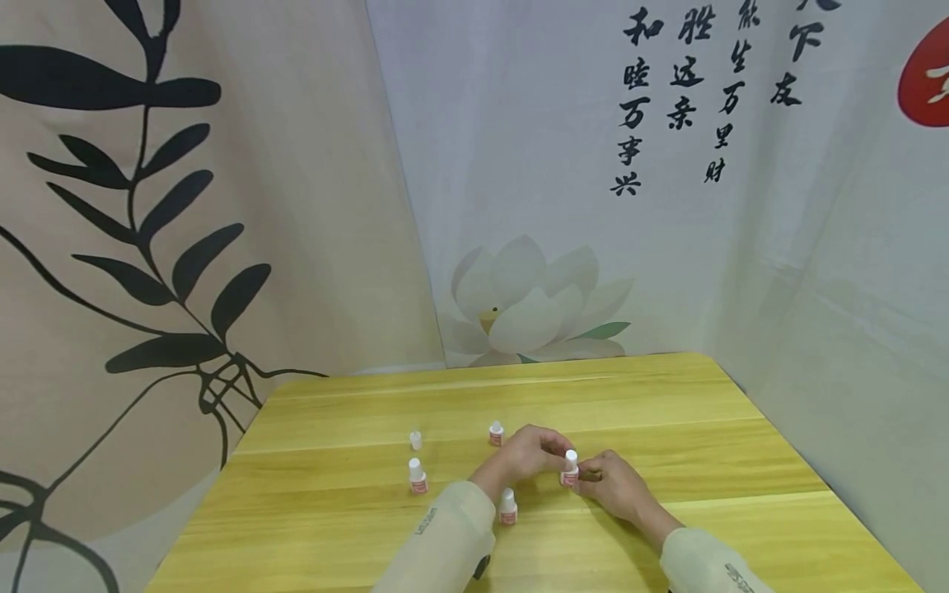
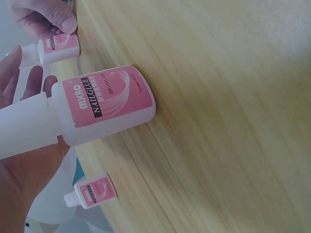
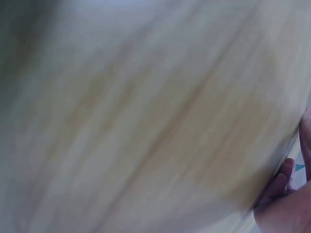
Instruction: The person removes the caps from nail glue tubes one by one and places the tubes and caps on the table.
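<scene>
On the right half of the table, both hands meet at a small white nail glue bottle with a pink label (image 1: 569, 476). My right hand (image 1: 614, 487) pinches its body from the right; the thumb lies by the label in the left wrist view. The curled fingers of my left hand (image 1: 530, 453) hold its white cap (image 2: 30, 55) from the left. A capped nail glue bottle (image 1: 507, 509) stands upright beneath the left wrist, large in the left wrist view. Behind the left hand stands another nail glue bottle (image 1: 496, 435), its top short and narrow.
Farther left stands a capped nail glue bottle (image 1: 418, 478), with a small whitish piece (image 1: 416, 441), perhaps a loose cap, behind it. The wooden table (image 1: 334, 511) ends at a printed curtain (image 1: 534, 206). In the right wrist view, the tabletop is blurred.
</scene>
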The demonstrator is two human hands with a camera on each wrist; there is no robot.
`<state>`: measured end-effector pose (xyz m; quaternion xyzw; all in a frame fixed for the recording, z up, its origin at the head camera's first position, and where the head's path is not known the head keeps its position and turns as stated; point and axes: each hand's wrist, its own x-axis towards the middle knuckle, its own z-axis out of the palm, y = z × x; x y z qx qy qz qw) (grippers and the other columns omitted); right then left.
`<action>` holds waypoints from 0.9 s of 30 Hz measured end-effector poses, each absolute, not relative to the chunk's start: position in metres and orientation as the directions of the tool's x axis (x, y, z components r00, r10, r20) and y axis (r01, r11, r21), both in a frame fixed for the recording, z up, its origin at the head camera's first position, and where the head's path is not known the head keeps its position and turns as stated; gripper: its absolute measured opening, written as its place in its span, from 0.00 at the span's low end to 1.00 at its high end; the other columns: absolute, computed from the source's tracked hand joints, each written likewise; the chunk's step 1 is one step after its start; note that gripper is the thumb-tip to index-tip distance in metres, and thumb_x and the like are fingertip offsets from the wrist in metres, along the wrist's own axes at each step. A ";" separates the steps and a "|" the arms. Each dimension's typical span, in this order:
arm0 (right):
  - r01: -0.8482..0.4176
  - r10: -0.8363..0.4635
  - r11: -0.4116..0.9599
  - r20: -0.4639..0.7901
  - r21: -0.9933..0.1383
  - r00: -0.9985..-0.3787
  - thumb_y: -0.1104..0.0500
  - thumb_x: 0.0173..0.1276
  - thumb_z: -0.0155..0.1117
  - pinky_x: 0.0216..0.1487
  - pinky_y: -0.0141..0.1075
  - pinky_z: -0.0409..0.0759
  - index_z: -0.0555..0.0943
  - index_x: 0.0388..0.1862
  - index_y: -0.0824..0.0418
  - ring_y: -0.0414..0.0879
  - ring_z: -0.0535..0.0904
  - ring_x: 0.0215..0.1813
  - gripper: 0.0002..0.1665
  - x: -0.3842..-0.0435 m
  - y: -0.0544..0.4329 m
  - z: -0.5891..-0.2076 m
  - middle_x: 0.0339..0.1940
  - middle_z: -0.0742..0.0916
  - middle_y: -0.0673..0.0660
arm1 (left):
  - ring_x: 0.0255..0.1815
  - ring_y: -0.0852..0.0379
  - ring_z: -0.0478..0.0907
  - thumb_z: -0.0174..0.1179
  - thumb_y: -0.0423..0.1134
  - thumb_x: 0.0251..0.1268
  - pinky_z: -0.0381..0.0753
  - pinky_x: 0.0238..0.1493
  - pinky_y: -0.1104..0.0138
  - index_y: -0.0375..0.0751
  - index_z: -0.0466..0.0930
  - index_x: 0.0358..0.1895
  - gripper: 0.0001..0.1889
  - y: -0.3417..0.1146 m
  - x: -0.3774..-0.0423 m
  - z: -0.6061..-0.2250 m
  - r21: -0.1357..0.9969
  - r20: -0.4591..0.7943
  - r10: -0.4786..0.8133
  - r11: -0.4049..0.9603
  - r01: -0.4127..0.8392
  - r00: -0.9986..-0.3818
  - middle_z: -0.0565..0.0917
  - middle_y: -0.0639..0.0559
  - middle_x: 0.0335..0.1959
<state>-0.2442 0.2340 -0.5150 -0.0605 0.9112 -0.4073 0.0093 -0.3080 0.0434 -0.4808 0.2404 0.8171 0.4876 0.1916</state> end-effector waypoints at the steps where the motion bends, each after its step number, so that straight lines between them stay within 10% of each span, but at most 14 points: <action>1: -0.102 -0.117 0.660 0.032 -0.745 -0.993 0.52 0.61 0.74 0.45 0.51 0.77 0.89 0.40 0.50 0.51 0.75 0.46 0.09 -0.244 0.234 -0.515 0.42 0.78 0.54 | 0.39 0.64 0.78 0.70 0.39 0.61 0.77 0.49 0.64 0.50 0.86 0.40 0.06 0.044 -0.308 -0.481 0.888 -0.077 0.580 0.410 0.210 -0.811 0.84 0.63 0.34; 27: -0.114 -0.139 0.646 0.030 -0.754 -0.990 0.52 0.62 0.73 0.45 0.51 0.77 0.89 0.42 0.52 0.52 0.74 0.47 0.11 -0.244 0.235 -0.513 0.43 0.79 0.55 | 0.40 0.63 0.78 0.69 0.37 0.62 0.77 0.50 0.63 0.50 0.86 0.41 0.06 0.043 -0.307 -0.481 0.888 -0.074 0.577 0.409 0.209 -0.813 0.84 0.63 0.35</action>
